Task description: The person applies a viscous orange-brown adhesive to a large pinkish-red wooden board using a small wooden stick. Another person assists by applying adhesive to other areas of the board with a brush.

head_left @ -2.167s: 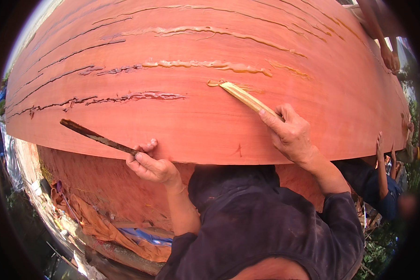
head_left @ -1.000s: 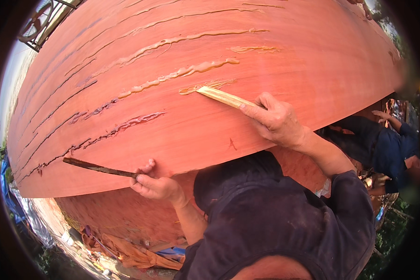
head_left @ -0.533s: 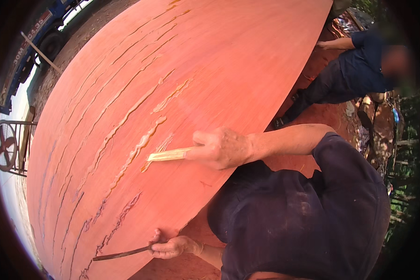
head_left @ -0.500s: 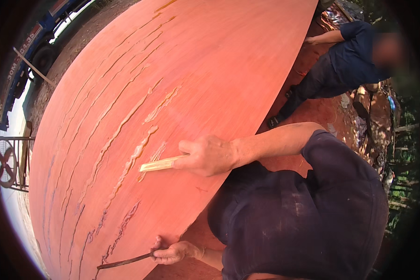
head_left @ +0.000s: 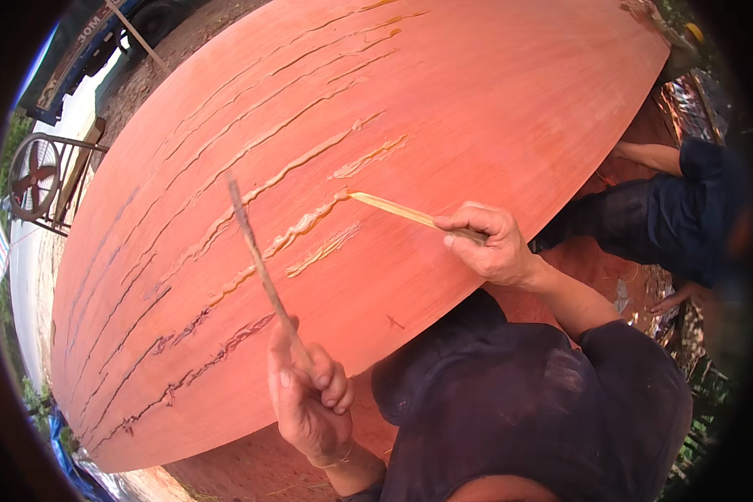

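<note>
A large reddish sheet, apparently wood, carries long streaks of yellow, glue-like paste, with darker streaks toward its lower left part. My right hand is closed around a pale, flat wooden stick. The tip of that stick touches the upper end of one yellow streak. Lower down, my left hand grips a thin dark stick, pointing up and leftward over the sheet. Whether the dark stick touches the surface, I cannot tell.
A co-worker in dark clothes stands beyond the sheet's right edge, and part of another person shows at the upper right. At left stand a round fan and a blue truck. Reddish ground lies below the sheet.
My left hand has risen, swinging the dark stick from low over the sheet to a steep upward slant. My right hand has shifted rightward, bringing the pale stick's tip to a streak's upper end.
</note>
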Demonstrator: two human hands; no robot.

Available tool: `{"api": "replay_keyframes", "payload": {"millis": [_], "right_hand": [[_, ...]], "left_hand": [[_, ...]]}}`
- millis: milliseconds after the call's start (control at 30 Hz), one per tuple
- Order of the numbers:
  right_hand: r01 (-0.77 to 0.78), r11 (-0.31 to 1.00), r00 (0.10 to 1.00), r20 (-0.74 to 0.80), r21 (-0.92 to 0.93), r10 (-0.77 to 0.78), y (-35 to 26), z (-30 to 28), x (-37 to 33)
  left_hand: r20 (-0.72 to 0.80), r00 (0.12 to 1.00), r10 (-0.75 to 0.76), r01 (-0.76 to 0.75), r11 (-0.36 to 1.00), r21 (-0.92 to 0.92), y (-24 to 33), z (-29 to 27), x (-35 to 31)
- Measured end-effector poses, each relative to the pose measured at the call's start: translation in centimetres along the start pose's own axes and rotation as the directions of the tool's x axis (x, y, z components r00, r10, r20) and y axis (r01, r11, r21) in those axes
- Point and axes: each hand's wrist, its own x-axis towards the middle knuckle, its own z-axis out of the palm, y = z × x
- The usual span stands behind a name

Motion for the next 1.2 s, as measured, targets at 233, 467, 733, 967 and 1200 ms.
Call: {"api": "replay_keyframes", "payload": {"millis": [233, 467, 733, 967, 1200], "right_hand": [[-0.233, 0.943, 0.942, -0.183, 0.238, 0.28, 0.3, -4.1, 0.3], [-0.188, 0.944, 0.931, -0.257, 0.271, 0.259, 2.1, -8.2, 6.0], [-0.283, 0.942, 0.95, -0.081, 0.179, 0.301, 3.2, -14.1, 14.3], [-0.248, 0.963, 0.968, 0.004, -0.102, 0.25, 4.0, -16.6, 20.2], [-0.167, 0.939, 0.957, 0.179, -0.302, 0.228, 4.3, -15.4, 22.1]], "left_hand": [[0.674, 0.505, -0.539, 0.574, 0.793, 0.205, 4.9, 10.3, 2.5], [0.609, 0.612, -0.504, 0.517, 0.838, 0.175, 5.1, 13.3, 3.5], [-0.148, 0.794, 0.59, -0.464, 0.744, 0.48, -0.2, 6.5, 1.8], [-0.506, 0.27, 0.819, -0.045, 0.536, 0.843, -11.5, -5.9, 0.3], [-0.381, 0.117, 0.917, -0.119, 0.393, 0.912, -14.1, -10.7, 1.6]]}}
